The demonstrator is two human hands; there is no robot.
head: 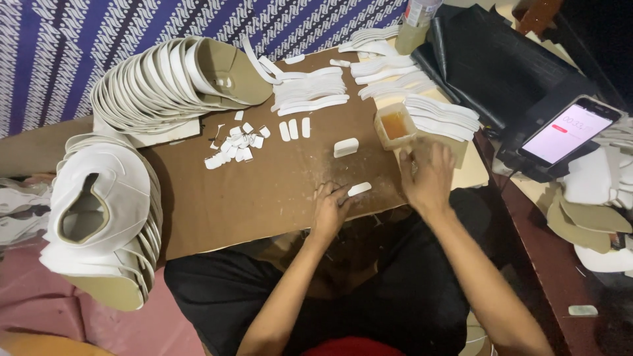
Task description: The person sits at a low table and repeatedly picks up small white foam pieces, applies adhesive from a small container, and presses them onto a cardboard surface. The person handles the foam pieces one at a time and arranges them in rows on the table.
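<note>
A: White and flat, with round ends, that is the small white piece [359, 189]. It looks like thin cut sheet, a short oval strip.

B: And the surface under it?

A: A brown bench [264, 191], like cardboard, with dust. Behind it hangs a blue and white patterned cloth [79, 39]. On the bench are stacks of white shoe parts [165, 79], a heap of small white tabs [234, 146], and a small tub of amber glue [394, 125]. A phone [570, 128] stands at the far right.

B: Where is the piece from the fingers?

A: It lies just at the fingertips of the left hand [330, 209], touching them; these fingers are bent and press on its near end. The right hand [428, 178] rests just beside it, right under the tub, fingers narrow and together. If they hold something, I cannot tell.
</note>
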